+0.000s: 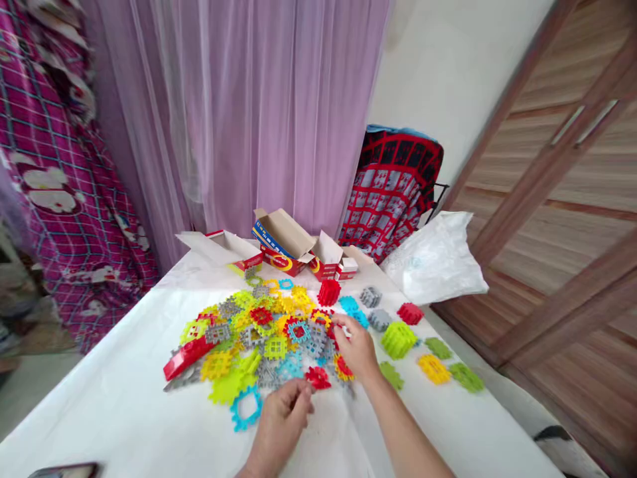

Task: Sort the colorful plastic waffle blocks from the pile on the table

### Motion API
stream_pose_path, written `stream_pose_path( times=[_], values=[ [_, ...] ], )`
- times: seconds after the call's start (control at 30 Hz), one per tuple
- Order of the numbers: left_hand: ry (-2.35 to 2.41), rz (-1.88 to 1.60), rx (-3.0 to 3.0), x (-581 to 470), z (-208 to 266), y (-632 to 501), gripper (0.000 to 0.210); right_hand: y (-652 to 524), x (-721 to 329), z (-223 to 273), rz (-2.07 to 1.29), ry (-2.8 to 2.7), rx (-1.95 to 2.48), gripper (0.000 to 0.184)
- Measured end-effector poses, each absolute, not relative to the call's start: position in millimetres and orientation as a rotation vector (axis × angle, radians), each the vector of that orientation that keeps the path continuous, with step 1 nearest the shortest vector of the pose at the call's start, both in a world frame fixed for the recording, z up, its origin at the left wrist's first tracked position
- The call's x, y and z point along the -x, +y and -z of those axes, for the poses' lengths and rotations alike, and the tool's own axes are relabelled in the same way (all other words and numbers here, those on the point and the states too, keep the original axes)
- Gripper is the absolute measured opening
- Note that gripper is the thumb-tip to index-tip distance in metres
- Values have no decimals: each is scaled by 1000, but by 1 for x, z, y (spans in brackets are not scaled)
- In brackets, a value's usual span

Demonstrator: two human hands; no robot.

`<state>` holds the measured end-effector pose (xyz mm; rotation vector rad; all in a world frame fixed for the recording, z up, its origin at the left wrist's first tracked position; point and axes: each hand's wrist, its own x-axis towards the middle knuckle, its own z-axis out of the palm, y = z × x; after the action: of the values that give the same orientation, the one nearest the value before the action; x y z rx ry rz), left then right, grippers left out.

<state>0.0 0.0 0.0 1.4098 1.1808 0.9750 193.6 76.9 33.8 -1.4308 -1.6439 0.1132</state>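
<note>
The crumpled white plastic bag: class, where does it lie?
In the head view, the crumpled white plastic bag lies at the table's far right corner, before the red-and-black chequered cloth.

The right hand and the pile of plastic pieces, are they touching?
Touching. In the head view, the right hand lies on the edge of the pile of plastic pieces, its fingers resting on red and yellow pieces.
</note>
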Motion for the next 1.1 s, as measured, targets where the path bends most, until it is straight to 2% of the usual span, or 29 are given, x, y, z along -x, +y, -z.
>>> stream_pose_path(
  times=[0.13, 0.27, 0.43, 0.5, 0.6, 0.7, 0.97, 1.1],
  values=[
    [1236, -1039, -1614, 4, -10, -3, 43, 51, -183, -5, -19, -1609, 1410, 26],
    [1370, -1229, -1962, 27, -18, 3, 30, 38, -175, 11, 133, -1649, 1430, 26],
    [1926, -1453, -1991, 93, -27, 25, 32, 31, -167, 21, 222, -1724, 1533, 26],
    [2244, -1386, -1956, 122, -28, 34, 39, 32, -166, 25, 204, -1738, 1576, 29],
    [2629, -1083, -1640, 154, -25, 44, 51, 36, -168, 31, 157, -1807, 1561, 30],
    [2553, -939, -1589, 165, -20, 53, 56, 37, -166, 31, 112, -1832, 1500, 30],
    [2328, -997, -1798, 148, -15, 48, 54, 33, -155, 8, -106, -1823, 1209, 25],
    [2338, -1101, -1874, 156, -15, 58, 57, 69, -163, -12, -58, -1742, 1425, 29]
  ],
)
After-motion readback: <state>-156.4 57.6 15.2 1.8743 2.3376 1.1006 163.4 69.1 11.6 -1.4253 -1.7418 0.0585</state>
